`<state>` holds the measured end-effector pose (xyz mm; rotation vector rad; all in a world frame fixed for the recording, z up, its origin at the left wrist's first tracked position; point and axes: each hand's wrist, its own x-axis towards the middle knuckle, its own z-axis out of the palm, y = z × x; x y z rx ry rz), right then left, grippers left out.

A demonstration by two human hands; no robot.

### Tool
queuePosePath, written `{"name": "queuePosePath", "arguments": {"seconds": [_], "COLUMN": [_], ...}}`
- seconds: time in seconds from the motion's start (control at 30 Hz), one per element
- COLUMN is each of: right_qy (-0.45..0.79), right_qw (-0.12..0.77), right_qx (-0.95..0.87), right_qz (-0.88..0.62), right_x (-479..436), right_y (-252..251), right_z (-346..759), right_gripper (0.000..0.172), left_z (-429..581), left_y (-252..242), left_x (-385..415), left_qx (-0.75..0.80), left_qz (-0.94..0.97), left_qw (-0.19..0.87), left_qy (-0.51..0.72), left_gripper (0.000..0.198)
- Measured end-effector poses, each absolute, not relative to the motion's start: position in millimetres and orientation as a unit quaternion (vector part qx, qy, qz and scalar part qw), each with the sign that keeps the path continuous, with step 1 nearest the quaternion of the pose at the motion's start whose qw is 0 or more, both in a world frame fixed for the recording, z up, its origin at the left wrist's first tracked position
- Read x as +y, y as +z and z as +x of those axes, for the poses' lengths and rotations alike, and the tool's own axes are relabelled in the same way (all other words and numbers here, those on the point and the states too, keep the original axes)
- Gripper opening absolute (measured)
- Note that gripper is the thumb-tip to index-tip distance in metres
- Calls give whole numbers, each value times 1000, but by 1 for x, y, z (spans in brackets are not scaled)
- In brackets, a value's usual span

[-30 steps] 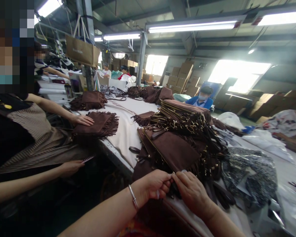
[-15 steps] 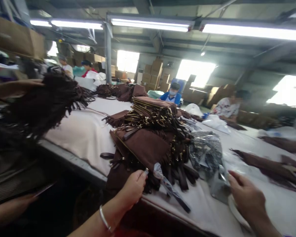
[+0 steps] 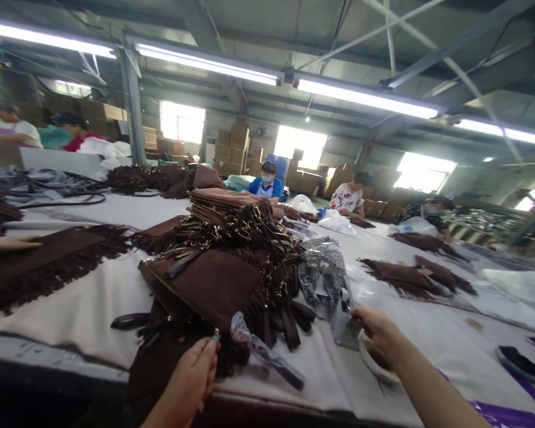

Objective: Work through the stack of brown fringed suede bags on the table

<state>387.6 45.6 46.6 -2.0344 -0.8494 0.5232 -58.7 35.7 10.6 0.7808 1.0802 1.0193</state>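
My left hand is closed in a pinch on a small shiny metal piece at the lower corner of a brown fringed zip pouch. That pouch lies on top of a heap of similar ones with dark straps and gold-coloured clips. Beside the hand lies a strap partly wrapped in clear plastic. My right hand has its fingertips together at a grey tape dispenser, above its round white roll. What those fingers pinch is too small to tell.
Behind the dispenser sits a clear bag of black-and-white stuff. More brown pouches lie to the right on the white table cover. A co-worker's hand rests on a fringed piece at left. Several people work across the table.
My view has swung right. The co-worker's dark fringed piece, raised before, now lies on the table. My right hand has come onto the dispenser; my left stays at the pouch corner.
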Motion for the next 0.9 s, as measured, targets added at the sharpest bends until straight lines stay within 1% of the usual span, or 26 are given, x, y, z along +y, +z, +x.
{"name": "queuePosePath", "arguments": {"seconds": [0.17,0.27,0.37,0.5,0.63,0.67,0.73,0.83,0.9], "right_qy": [230,241,224,156,120,128,182,281,329], "right_qw": [423,397,358,300,248,234,221,246,263], "right_qx": [-343,-352,-368,-425,-496,-520,-575,-640,-670], "right_qz": [-807,-813,-828,-840,-824,-811,-766,-672,-611], "right_x": [12,0,1,6,-4,-7,-11,-13,-11], "right_y": [51,42,36,44,51,50,47,50,57], "right_z": [377,364,361,370,358,347,313,236,177], "right_gripper": [31,34,30,22,16,18,26,40,38], "left_z": [-58,-58,-58,-59,-61,-61,-63,-66,-69], "left_y": [14,17,17,17,19,19,20,19,20], "left_x": [36,35,36,37,32,31,30,28,26], "left_qx": [483,483,480,474,479,483,500,526,532], "left_qz": [335,333,344,364,393,409,452,521,562], "left_qw": [677,681,684,676,652,635,585,503,450], "left_qy": [443,437,427,430,438,442,451,446,446], "left_gripper": [60,60,58,53,44,40,34,29,28]}}
